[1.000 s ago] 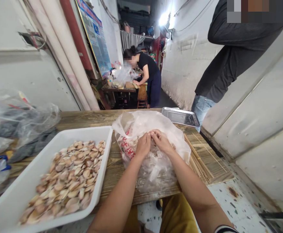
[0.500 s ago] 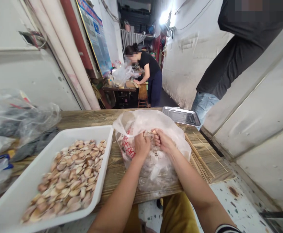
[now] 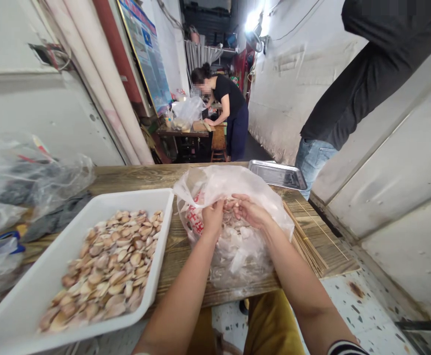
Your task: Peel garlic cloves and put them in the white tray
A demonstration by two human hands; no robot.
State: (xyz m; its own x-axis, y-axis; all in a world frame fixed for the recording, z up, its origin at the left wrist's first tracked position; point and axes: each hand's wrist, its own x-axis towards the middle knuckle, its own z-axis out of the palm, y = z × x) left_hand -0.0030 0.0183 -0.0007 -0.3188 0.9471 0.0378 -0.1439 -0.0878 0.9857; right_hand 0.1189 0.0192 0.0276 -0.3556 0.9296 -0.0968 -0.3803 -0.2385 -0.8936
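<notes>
A thin white plastic bag (image 3: 233, 177) with red printing sits on the table, its mouth spread wide. Pale, papery garlic skins (image 3: 237, 234) lie inside it. Over the opening, my left hand (image 3: 212, 217) is closed in a pinch; what its fingertips hold is too small to make out. Just beside it, my right hand (image 3: 250, 211) has its index finger stretched out and the others loosely bent apart, with no clear hold on anything. To the left, many unpeeled garlic cloves (image 3: 115, 266) fill much of a white plastic tray (image 3: 165, 231).
Bamboo skewers (image 3: 306, 241) lie right of the bag on the wooden table (image 3: 137, 173). Behind them is a metal tray (image 3: 278, 175). Clear plastic bags (image 3: 60, 177) crowd the left. One person (image 3: 233, 113) bends over a far table; another (image 3: 352, 98) stands at right.
My right hand has loosened from a closed grip on a small pale piece, its fingers now more extended. My left hand remains pinched over the bag.
</notes>
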